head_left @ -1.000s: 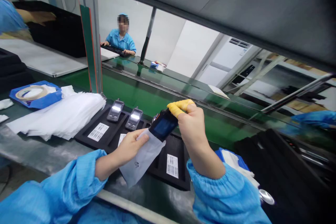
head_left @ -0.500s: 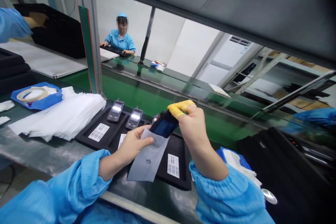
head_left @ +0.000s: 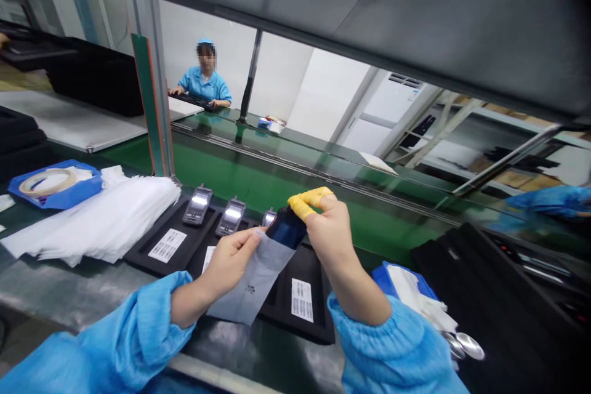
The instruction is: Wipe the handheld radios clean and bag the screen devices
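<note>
My left hand (head_left: 228, 263) pinches the mouth of a translucent plastic bag (head_left: 253, 283) with a small dark print on it. In my right hand (head_left: 330, 231), with yellow covers on thumb and finger, is the top end of a dark handheld device (head_left: 287, 228). The device tilts down, its lower part inside the bag's mouth. Beneath lies a black foam tray (head_left: 323, 329) with recesses. Along its far side stand a grey handheld device (head_left: 198, 204) with a lit-looking screen, a second device (head_left: 231, 217) and a third device (head_left: 269, 217), partly hidden. A white label sheet (head_left: 301, 300) lies in the tray.
A stack of white bags (head_left: 96, 215) lies left, beside a blue bin (head_left: 55, 188) with tape. At right are another blue bin (head_left: 382, 274), metal discs (head_left: 470, 346) and stacked black foam trays (head_left: 498, 295). A co-worker (head_left: 204, 83) sits across the green conveyor; a metal post (head_left: 148, 74) rises left.
The device sits slightly deeper in the bag, and my left hand has shifted along the bag's edge. The view has moved slightly. The arm at far left has mostly left view.
</note>
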Demonstrator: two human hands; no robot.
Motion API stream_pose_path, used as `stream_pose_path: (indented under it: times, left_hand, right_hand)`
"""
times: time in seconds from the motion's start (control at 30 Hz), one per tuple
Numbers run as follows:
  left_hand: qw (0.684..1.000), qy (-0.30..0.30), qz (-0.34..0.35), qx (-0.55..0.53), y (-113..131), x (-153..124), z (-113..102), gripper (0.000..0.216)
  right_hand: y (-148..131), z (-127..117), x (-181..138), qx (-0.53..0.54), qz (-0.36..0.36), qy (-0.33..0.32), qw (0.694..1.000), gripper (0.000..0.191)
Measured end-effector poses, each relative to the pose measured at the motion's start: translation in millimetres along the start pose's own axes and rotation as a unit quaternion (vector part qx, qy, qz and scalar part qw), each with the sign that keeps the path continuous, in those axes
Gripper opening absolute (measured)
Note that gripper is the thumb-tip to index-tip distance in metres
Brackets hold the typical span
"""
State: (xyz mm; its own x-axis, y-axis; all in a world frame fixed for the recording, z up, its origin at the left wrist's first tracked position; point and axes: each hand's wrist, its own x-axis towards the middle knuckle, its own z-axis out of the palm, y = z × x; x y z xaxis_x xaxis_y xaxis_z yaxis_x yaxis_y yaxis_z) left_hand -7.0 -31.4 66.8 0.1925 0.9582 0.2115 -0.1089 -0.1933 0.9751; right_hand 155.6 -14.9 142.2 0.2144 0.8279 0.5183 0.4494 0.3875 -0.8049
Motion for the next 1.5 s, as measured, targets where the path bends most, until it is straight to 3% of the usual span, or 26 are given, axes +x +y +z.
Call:
stream_pose_path:
  times: [0.27, 0.37, 0.47, 0.53, 0.6, 0.73, 0.83, 0.9, 1.03, 1.17, 1.3, 1.5]
  left_hand:
    - [0.988, 0.073, 0.131, 0.045, 33, 23, 16, 0.038]
    - [0.985, 0.074, 0.148, 0.041, 45, 27, 24, 0.036]
    - [0.989, 0.029, 0.146, 0.025, 53, 27, 35, 0.035]
    - [0.990, 0.006, 0.137, -0.020, 56, 28, 44, 0.034]
    - [0.990, -0.013, 0.115, -0.086, 57, 32, 53, 0.034]
    - [0.986, -0.077, 0.011, -0.146, 39, 48, 66, 0.049]
    - [0.972, -0.173, -0.111, -0.110, 6, 54, 76, 0.061]
    - [0.963, -0.209, -0.154, -0.078, -20, 57, 85, 0.048]
    - [0.952, -0.205, -0.226, -0.008, -61, 67, 104, 0.026]
    - [0.934, -0.200, -0.294, 0.043, -82, 84, 120, 0.030]
    - [0.930, -0.202, -0.299, 0.070, -92, 90, 127, 0.031]
    - [0.959, -0.177, -0.193, 0.108, -82, 82, 121, 0.033]
  right_hand:
    - [-3, -5, -15, -0.057, -0.041, -0.052, 0.996, 0.016]
    - [5, -17, -23, 0.054, -0.003, -0.062, 0.997, 0.048]
    - [18, -25, -34, 0.181, 0.081, -0.139, 0.970, 0.084]
    - [26, -27, -41, 0.193, 0.104, -0.161, 0.962, 0.069]
    - [32, -31, -45, 0.189, 0.113, -0.111, 0.969, 0.044]
    - [47, -42, -43, 0.194, 0.195, -0.001, 0.961, 0.043]
    - [69, -47, -38, 0.171, 0.262, 0.025, 0.950, 0.047]
    - [89, -49, -35, 0.146, 0.280, 0.032, 0.948, 0.044]
    - [127, -63, -31, 0.071, 0.306, 0.036, 0.949, 0.031]
    - [154, -108, -46, -0.059, 0.314, 0.041, 0.947, 0.025]
    - [169, -145, -87, -0.207, 0.318, 0.019, 0.925, 0.021]
    - [180, -143, -143, -0.327, 0.298, 0.041, 0.896, 0.019]
